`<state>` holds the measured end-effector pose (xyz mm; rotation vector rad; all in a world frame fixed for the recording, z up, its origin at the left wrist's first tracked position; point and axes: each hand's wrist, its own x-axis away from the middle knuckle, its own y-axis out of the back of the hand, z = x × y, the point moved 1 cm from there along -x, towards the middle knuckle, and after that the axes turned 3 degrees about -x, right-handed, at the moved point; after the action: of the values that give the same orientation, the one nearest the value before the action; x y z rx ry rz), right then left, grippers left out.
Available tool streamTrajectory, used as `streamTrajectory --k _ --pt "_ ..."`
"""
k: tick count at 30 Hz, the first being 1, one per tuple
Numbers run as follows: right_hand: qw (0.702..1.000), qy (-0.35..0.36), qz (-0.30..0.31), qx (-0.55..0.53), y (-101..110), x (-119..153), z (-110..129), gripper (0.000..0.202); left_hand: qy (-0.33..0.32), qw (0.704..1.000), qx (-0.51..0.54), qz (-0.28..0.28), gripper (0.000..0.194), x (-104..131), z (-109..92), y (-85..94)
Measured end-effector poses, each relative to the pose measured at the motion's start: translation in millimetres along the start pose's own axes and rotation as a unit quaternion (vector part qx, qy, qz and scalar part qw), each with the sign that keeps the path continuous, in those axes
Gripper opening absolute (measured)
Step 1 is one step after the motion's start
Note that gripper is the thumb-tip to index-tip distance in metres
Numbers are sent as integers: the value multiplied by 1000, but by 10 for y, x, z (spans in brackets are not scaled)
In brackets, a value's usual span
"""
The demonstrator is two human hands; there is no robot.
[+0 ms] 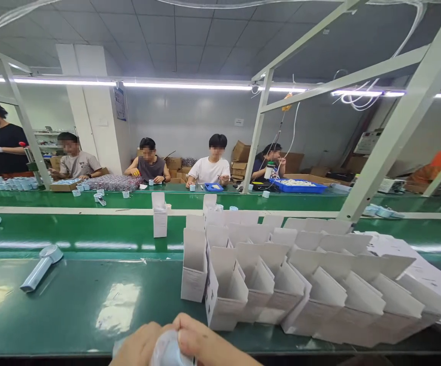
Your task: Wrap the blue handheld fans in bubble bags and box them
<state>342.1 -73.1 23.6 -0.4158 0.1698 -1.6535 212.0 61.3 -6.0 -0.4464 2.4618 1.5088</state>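
At the bottom centre, my left hand (138, 346) and my right hand (195, 336) are closed together around a pale blue rounded item (169, 349). It seems to be covered in clear plastic, and its lower part is cut off by the frame edge. My right thumb presses on its top. To the left on the bench lies a light blue device (42, 268) with a round head and a straight handle. Just beyond my hands stand rows of open white cartons (226, 305), flaps up.
A single white carton (160, 223) stands upright on the green belt (91, 231). Flat white sheets (407, 259) lie at right. A slanted metal post (396, 122) rises behind the cartons. Across the line, several co-workers (211, 165) sit near blue trays (300, 187) and small pale blue parts.
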Motion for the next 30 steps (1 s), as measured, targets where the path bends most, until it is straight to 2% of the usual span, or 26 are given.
streamTrajectory --k 2,4,6,8,9,11,12,13,14,15,16,17,19,20,22,25,27,30 --pt "999 22 -30 15 -122 -45 -5 55 52 995 87 24 33 -7 -54 33" --pt "990 28 -76 113 -223 -77 29 47 62 987 149 17 44 15 -140 124" --pt "956 59 -129 258 -302 -97 110 36 75 978 195 -15 57 72 -230 204" --pt "907 111 -163 371 -365 -101 219 31 101 964 239 -59 59 146 -315 253" --pt "892 133 -160 402 -389 -96 278 30 117 954 259 -92 55 182 -351 273" --pt "881 169 -137 420 -416 -75 407 28 169 923 279 -202 44 245 -389 329" --pt "877 186 -134 423 -415 -63 477 28 206 898 276 -275 39 272 -385 372" --pt "863 203 -148 438 -405 -55 548 28 248 859 272 -356 36 299 -363 428" --pt "836 213 -176 473 -390 -58 615 29 289 808 274 -435 35 325 -329 492" --pt "794 212 -212 528 -375 -77 673 29 321 752 283 -502 34 348 -286 562" --pt "740 197 -239 596 -362 -118 719 34 338 700 299 -553 34 367 -242 635" --pt "683 164 -250 667 -352 -180 749 48 344 659 319 -588 32 381 -202 707" --pt "587 70 -234 772 -331 -356 781 81 340 612 349 -623 29 395 -152 837" --pt "560 31 -221 798 -316 -452 793 92 337 602 357 -629 28 397 -144 893" --pt "544 -7 -214 811 -272 -624 832 98 331 596 372 -630 25 390 -154 990" --pt "558 -4 -224 799 -207 -754 909 81 311 584 406 -630 22 343 -182 1156" --pt "568 7 -215 795 -210 -758 931 72 299 556 421 -651 18 281 -177 1307" --pt "582 55 -179 791 -321 -729 876 67 280 496 438 -695 10 139 -121 1546"
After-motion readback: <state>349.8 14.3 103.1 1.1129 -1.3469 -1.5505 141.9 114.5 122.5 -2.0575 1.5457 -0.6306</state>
